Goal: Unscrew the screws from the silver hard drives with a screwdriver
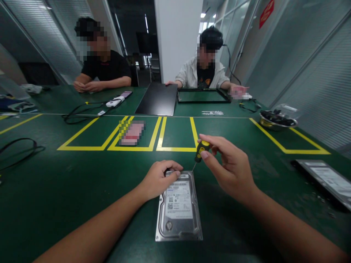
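Observation:
A silver hard drive with a white printed label lies flat on the green table in front of me. My left hand is closed over its far left corner, thumb on the label and fingers curled along the far edge. Between the thumb and fingers of my right hand is a small black and yellow screwdriver, held nearly upright with a slight tilt. Its thin shaft points down at the drive's far right corner; whether the tip sits in a screw is too small to tell.
Another hard drive lies at the right, with small loose pieces near it. A metal bowl holds dark items. Across the table, two people sit near a black panel and a dark frame. Cables lie at the left.

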Action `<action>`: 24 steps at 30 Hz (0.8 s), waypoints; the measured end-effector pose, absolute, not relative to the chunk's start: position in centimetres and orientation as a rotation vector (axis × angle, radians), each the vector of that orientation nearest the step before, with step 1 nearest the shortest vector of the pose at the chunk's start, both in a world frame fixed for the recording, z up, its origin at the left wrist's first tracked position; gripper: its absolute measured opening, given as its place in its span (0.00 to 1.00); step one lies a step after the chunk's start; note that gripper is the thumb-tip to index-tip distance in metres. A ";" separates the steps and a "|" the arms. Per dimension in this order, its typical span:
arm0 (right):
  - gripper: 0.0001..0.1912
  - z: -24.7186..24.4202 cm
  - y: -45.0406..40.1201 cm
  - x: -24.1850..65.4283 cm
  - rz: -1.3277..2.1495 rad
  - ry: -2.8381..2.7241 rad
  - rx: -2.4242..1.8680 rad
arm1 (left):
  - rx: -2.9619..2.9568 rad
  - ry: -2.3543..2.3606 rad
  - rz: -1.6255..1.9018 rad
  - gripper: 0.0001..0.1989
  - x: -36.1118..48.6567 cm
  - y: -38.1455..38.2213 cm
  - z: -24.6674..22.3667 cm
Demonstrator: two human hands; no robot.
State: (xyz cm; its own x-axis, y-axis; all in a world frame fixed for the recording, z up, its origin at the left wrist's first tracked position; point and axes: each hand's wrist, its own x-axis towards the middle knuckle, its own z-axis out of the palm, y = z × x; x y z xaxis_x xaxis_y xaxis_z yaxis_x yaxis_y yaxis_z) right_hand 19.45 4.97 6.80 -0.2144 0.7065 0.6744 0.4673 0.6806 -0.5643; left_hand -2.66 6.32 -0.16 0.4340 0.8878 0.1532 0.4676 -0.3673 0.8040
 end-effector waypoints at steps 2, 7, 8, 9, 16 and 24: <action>0.19 6.8 5.0 19.4 0.289 -1.864 -0.917 | 1.985 1.136 0.793 0.09 -2.7 6.2 -0.3; 0.18 6.8 5.0 19.4 0.314 -1.862 -0.913 | 2.095 1.193 0.928 0.09 -2.9 5.8 -0.2; 0.18 6.8 5.0 19.4 0.320 -1.861 -0.916 | 2.155 1.181 0.958 0.08 -2.9 5.7 0.0; 0.19 6.8 5.0 19.4 0.325 -1.861 -0.919 | 2.223 1.157 0.981 0.08 -2.9 5.4 0.3; 0.19 6.8 4.9 19.5 0.319 -1.849 -0.929 | 2.703 1.034 0.538 0.11 -1.9 1.6 4.1; 0.18 7.1 5.0 19.3 0.278 -1.857 -0.965 | 2.797 1.111 0.045 0.36 -1.0 -2.9 6.2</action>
